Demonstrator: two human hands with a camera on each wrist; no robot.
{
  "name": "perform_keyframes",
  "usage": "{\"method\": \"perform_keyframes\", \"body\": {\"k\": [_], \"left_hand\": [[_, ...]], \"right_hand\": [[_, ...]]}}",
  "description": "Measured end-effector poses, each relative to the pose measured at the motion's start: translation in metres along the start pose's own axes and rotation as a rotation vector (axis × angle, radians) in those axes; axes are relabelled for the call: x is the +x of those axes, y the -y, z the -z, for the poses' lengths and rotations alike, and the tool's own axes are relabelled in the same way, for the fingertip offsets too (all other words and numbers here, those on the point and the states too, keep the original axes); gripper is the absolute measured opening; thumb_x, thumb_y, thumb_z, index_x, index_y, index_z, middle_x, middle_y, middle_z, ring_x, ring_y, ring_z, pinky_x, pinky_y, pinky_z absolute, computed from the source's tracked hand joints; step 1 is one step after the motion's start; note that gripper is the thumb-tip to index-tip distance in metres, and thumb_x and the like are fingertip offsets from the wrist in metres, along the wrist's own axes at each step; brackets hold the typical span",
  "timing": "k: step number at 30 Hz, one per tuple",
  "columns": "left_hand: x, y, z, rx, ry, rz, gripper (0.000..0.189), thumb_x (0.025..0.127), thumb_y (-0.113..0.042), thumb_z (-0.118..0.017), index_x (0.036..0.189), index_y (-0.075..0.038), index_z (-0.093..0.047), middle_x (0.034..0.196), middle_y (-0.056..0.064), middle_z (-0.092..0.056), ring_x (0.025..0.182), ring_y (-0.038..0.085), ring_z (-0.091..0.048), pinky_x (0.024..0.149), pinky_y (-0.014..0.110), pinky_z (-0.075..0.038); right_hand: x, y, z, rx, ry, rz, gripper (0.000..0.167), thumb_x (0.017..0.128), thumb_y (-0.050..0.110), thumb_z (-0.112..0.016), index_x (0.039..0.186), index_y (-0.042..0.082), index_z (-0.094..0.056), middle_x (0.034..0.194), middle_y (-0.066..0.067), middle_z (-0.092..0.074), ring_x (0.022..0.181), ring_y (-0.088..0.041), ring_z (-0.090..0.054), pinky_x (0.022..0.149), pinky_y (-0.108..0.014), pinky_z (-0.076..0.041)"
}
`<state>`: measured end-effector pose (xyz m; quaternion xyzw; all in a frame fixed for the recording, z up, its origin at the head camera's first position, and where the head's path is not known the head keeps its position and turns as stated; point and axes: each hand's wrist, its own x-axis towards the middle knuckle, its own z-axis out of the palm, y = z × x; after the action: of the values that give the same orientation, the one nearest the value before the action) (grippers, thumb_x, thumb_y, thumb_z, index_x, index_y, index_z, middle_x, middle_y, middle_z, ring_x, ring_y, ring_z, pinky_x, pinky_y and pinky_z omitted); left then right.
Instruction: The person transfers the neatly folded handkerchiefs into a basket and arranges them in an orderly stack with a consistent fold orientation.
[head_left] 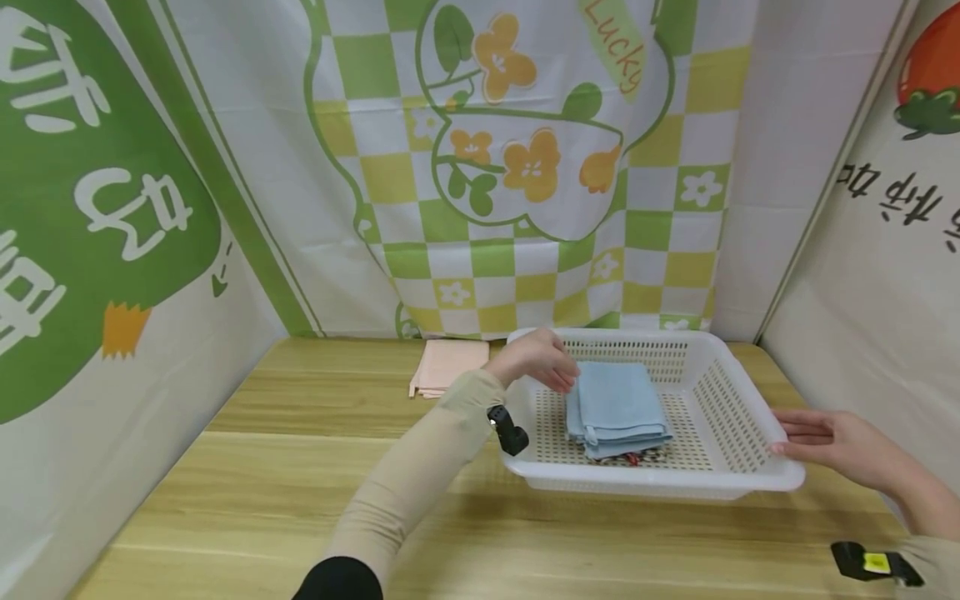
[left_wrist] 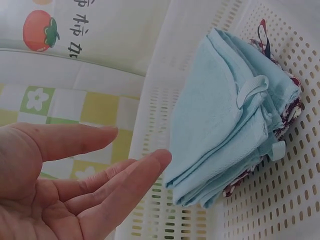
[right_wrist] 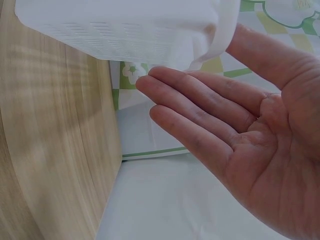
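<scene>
A white plastic basket [head_left: 720, 479] with slotted walls stands on the wooden table, and in it lies a stack of folded light-blue cloths [head_left: 618, 400]. Under the stack, a dark patterned cloth [left_wrist: 289, 117] with red and white shows at the edge. My left hand [head_left: 542, 358] hovers over the basket's left side, beside the blue cloths, fingers extended and nothing in them. At the opposite end, my right hand [head_left: 847, 442] is at the basket's right rim; in the right wrist view its thumb meets the rim while the straight fingers [right_wrist: 195, 127] extend below it.
A folded pink cloth [head_left: 450, 365] lies at the back of the table [head_left: 300, 492], left of the basket. Printed fabric hangs behind the table [head_left: 525, 275] and along both sides. Black straps with small devices [head_left: 508, 431] sit on the wrists.
</scene>
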<state>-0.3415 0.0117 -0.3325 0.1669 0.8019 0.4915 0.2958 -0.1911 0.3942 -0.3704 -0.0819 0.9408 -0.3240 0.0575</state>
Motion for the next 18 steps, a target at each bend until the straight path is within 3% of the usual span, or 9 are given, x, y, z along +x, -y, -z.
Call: {"method": "perform_keyframes", "body": {"k": [11, 18], "left_hand": [[-0.010, -0.002, 0.001, 0.058, -0.046, -0.077, 0.012, 0.089, -0.008, -0.063, 0.094, 0.003, -0.061, 0.099, 0.025, -0.068, 0.092, 0.036, -0.068, 0.073, 0.034, -0.058], [-0.022, -0.007, 0.006, 0.123, -0.036, -0.124, 0.020, 0.091, -0.011, -0.063, 0.105, 0.003, -0.064, 0.107, 0.026, -0.065, 0.098, 0.037, -0.065, 0.077, 0.033, -0.057]], "right_hand": [[-0.001, 0.001, 0.000, 0.012, 0.009, -0.008, 0.062, 0.092, 0.023, -0.063, 0.132, -0.019, -0.040, 0.119, -0.032, -0.058, 0.085, 0.017, -0.053, 0.070, -0.019, -0.053], [0.000, -0.001, 0.001, 0.022, 0.005, -0.006, 0.064, 0.091, 0.026, -0.064, 0.132, -0.017, -0.041, 0.120, -0.032, -0.058, 0.086, 0.017, -0.053, 0.070, -0.019, -0.053]]}}
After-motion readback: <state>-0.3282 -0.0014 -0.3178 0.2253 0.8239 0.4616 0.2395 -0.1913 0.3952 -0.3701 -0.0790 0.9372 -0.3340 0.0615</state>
